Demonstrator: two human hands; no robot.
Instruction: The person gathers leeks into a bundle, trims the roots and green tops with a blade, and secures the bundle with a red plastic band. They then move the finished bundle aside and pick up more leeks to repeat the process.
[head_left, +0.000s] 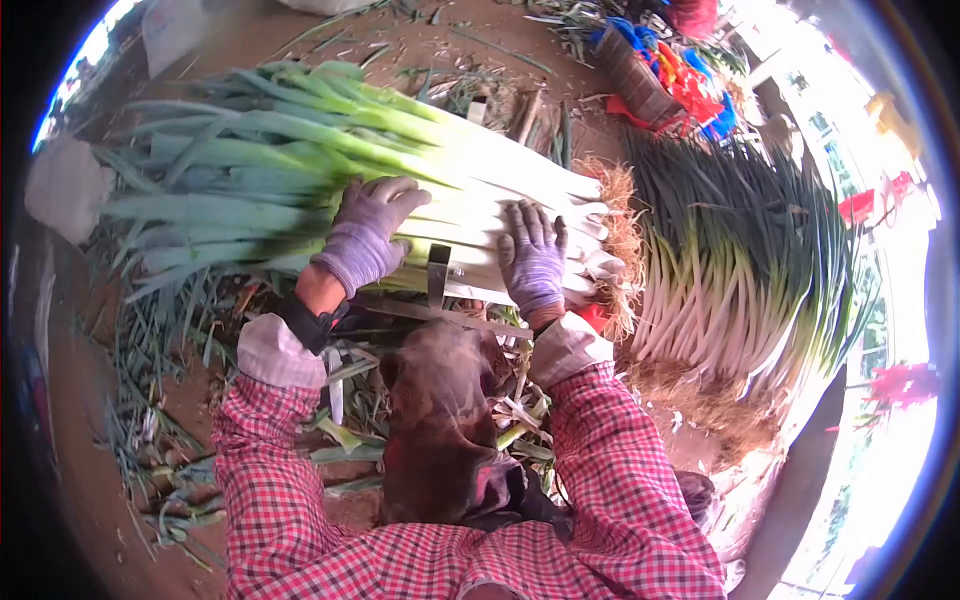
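A large pile of leeks [480,170] lies across in front of me, green leaves to the left and white stems with brown roots [620,240] to the right. My left hand [372,222], in a purple-grey knit glove, rests on the pile where green turns to white, thumb spread from the fingers. My right hand [533,255], gloved alike, is laid flat with fingers apart on the white stems near the roots. Between my hands, an upright metal bracket [438,275] stands at the pile's near edge. Neither hand is closed around a leek.
More leeks [740,260] form a second heap on the right, roots toward me. Behind it sits a basket [640,85] with red, orange and blue material. Trimmed leaves [160,400] litter the ground at left and beneath the pile. A white sack [70,190] is at far left.
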